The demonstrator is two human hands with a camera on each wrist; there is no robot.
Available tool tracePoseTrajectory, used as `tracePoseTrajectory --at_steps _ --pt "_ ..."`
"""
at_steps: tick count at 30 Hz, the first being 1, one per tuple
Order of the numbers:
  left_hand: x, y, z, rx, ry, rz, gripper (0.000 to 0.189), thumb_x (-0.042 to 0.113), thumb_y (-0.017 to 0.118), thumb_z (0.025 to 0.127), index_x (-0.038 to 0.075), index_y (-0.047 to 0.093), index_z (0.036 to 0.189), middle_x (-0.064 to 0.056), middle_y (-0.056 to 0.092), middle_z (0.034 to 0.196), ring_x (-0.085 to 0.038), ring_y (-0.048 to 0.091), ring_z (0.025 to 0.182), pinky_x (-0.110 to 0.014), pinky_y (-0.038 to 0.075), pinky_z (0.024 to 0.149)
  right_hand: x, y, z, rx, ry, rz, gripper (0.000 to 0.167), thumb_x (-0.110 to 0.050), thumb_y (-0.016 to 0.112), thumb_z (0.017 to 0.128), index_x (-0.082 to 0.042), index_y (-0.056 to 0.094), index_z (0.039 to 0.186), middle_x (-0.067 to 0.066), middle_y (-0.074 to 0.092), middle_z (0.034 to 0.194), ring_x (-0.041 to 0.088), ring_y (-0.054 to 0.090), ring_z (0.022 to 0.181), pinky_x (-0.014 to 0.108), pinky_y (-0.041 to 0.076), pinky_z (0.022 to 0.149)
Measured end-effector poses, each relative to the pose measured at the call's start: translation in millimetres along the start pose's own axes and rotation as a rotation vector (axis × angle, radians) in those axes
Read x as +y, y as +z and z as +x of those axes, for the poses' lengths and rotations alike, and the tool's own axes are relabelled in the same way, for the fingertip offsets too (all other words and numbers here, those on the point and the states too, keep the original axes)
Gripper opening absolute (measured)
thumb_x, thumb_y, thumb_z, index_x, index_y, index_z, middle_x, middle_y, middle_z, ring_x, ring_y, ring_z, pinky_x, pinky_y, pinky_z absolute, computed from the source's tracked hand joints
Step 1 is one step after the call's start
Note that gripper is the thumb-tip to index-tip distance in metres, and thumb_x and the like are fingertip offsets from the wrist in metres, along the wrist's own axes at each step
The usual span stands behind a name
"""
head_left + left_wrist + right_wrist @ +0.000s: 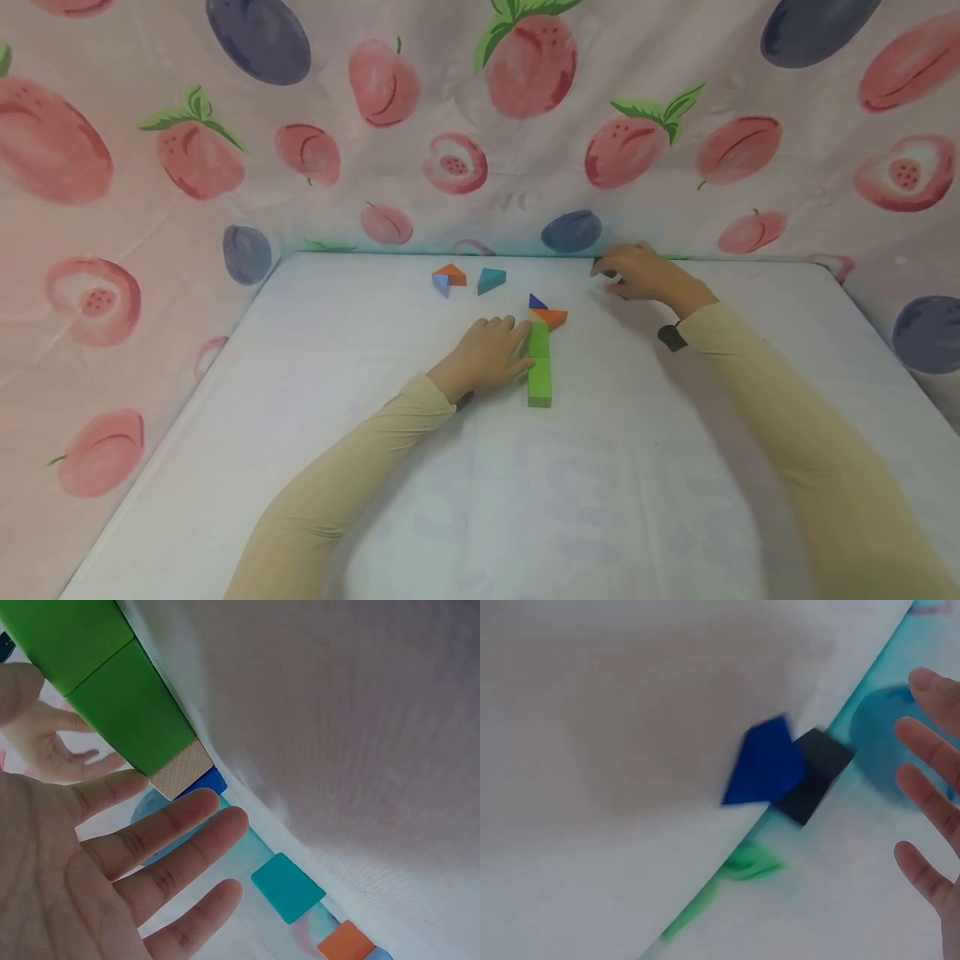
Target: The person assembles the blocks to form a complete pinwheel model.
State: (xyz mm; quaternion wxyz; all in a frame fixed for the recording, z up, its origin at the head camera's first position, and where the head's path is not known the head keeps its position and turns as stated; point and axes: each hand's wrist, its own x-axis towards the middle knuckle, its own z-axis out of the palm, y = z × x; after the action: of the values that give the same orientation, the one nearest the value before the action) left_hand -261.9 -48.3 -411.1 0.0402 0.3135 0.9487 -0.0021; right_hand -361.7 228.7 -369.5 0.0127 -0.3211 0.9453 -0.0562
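Green first: two green blocks (539,382) sit end to end, touching, in a line pointing away from the person. An orange wedge (553,318) and a little blue triangle (537,302) are at their far end. Left hand (483,357) is alongside their left side, thumb and index right up against them, fingers pretty straight and spread, not pinching.

Right hand (647,275) is past the blocks and off to the right, near a black piece (815,776) and a dark blue piece (766,766), both a bit blurry. Its fingers look spread too; can't tell if any tip is touching.

My read: left steadies the line, right is at the picking-a-piece stage. Next move probably calls for a neat thumb-and-finger pinch on one of that pair, without bumping the other, and a light left hand so the blocks don't skew.

Beyond the blocks to the left there's a teal piece (492,280), then an orange piece (453,272) and a pale blue piece (442,284).

White table (600,500) under the blocks, fruit-print cloth (405,167) hanging behind them and round the left.
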Motion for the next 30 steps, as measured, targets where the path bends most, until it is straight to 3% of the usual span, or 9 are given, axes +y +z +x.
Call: tracePoseTrajectory --at_steps 8,12,17,24,30 --pt "-1.4 -0.6 -0.9 0.001 0.001 0.001 0.064 0.052 0.043 0.095 0.011 0.035 0.144 -0.010 0.053 0.130 -0.025 0.051 0.118 -0.041 0.042 0.101 22.7 4.6 -12.9 0.010 0.075 0.008 0.034 -0.006 0.075 0.074 -0.004 0.069 0.108 0.016 0.066 0.113 0.037 0.054 0.111 0.061 0.034 0.091" --pt "-2.1 -0.3 -0.8 0.000 -0.001 -0.001 0.064 0.052 0.043 0.095 0.012 0.035 0.144 -0.010 0.053 0.130 -0.024 0.051 0.118 -0.041 0.042 0.101 29.5 7.3 -13.2 0.011 0.105 0.015 0.032 -0.007 0.073 0.076 -0.006 0.069 0.108 0.017 0.065 0.115 0.038 0.052 0.113 0.062 0.033 0.091" --pt "-2.5 0.5 -0.3 -0.003 -0.004 -0.008 0.064 0.052 0.044 0.094 0.012 0.034 0.144 -0.009 0.053 0.128 -0.023 0.051 0.117 -0.041 0.042 0.100 32.2 9.1 -6.6 0.028 0.161 -0.008 0.029 -0.009 0.067 0.081 -0.005 0.068 0.110 0.020 0.063 0.117 0.040 0.050 0.114 0.061 0.033 0.092" --pt "-2.9 1.4 0.9 0.003 0.000 -0.007 0.064 0.052 0.044 0.094 0.013 0.036 0.143 -0.007 0.055 0.120 -0.021 0.053 0.109 -0.039 0.044 0.096 32.5 12.5 5.5 0.037 0.221 -0.019 0.035 -0.011 0.069 0.082 -0.001 0.064 0.115 0.022 0.061 0.119 0.038 0.049 0.115 0.057 0.035 0.091" --pt "-2.4 2.6 1.7 0.005 0.000 -0.013 0.064 0.053 0.044 0.094 0.013 0.036 0.143 -0.008 0.055 0.123 -0.022 0.053 0.112 -0.040 0.044 0.098 32.6 13.1 14.8 0.022 0.263 -0.020 0.039 -0.006 0.068 0.082 0.000 0.060 0.119 0.025 0.056 0.124 0.041 0.046 0.117 0.058 0.033 0.093"
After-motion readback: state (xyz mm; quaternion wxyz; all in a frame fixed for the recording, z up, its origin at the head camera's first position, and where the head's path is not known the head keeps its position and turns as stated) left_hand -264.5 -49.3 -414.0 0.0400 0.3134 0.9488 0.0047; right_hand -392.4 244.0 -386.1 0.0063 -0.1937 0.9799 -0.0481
